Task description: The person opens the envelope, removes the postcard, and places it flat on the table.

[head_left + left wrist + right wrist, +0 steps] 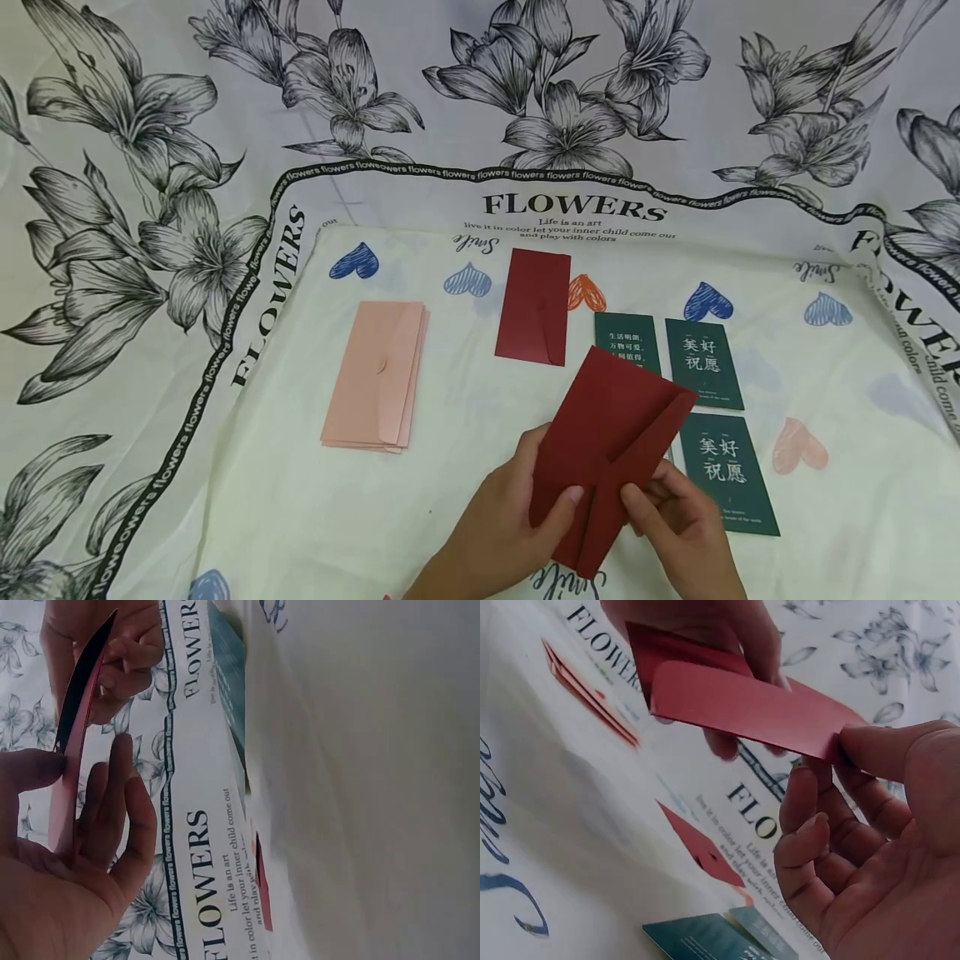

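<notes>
A dark red envelope (611, 442) is held up at a tilt over the front of the cloth, its long flap (742, 705) facing up. My left hand (502, 517) grips its left side, thumb on top and fingers beneath. My right hand (682, 525) pinches the flap-side edge between thumb and fingertips; in the right wrist view, the other fingers of this right hand (855, 862) curl below the edge. From the left wrist view the envelope (75, 735) shows edge-on, between the thumb and fingers of my left hand (90, 847).
Beyond the hands lies another red envelope (534, 307). A small stack of pink envelopes (371, 375) is at the left. Several green cards with white lettering (703, 362) lie at the right, partly behind the held envelope. A flower-printed cloth (262, 500) covers the surface.
</notes>
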The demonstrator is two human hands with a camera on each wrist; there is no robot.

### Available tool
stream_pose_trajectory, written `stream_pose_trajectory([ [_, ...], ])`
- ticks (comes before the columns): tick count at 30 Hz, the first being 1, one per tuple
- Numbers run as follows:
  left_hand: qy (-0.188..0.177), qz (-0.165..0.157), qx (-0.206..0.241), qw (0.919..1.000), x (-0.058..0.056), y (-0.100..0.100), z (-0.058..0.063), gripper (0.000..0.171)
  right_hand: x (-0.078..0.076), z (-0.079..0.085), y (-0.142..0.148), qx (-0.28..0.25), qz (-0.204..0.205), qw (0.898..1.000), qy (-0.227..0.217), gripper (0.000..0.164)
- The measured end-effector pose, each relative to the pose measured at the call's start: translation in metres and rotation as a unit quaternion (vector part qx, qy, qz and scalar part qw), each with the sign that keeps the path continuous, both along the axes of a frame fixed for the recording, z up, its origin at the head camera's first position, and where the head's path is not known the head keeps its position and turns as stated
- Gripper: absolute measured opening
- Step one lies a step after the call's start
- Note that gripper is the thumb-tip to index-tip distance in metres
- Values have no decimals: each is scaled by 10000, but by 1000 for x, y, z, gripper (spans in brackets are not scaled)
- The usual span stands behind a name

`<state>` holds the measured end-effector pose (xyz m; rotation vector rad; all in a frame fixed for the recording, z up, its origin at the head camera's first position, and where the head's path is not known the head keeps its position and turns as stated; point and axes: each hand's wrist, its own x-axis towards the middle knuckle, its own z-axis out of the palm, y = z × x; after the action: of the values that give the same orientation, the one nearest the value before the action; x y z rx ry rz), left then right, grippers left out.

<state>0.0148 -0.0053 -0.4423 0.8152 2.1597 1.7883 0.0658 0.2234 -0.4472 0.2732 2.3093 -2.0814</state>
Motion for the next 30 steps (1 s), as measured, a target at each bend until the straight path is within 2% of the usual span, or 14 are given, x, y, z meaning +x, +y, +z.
stream_pose_trajectory([
  [4, 454, 484, -619, 9959, -1, 0, -1, 68, 1, 6, -6, 69, -7, 9995, -301, 29],
  [8, 644, 639, -931, 9915, -2, 0, -3, 71, 3, 13, -9, 117, 11, 9987, -502, 33],
  [11, 799, 734, -1064, 9884, -2, -1, -5, 72, 4, 15, -9, 64, 85, 9990, -426, 33],
  [19, 669, 703, -956, 9907, -1, 0, -5, 72, 6, 15, -8, -12, 22, 9990, -447, 31],
  [30, 415, 513, -793, 9947, 1, 0, -1, 68, 6, 17, -8, 230, 7, 9983, -539, 30],
])
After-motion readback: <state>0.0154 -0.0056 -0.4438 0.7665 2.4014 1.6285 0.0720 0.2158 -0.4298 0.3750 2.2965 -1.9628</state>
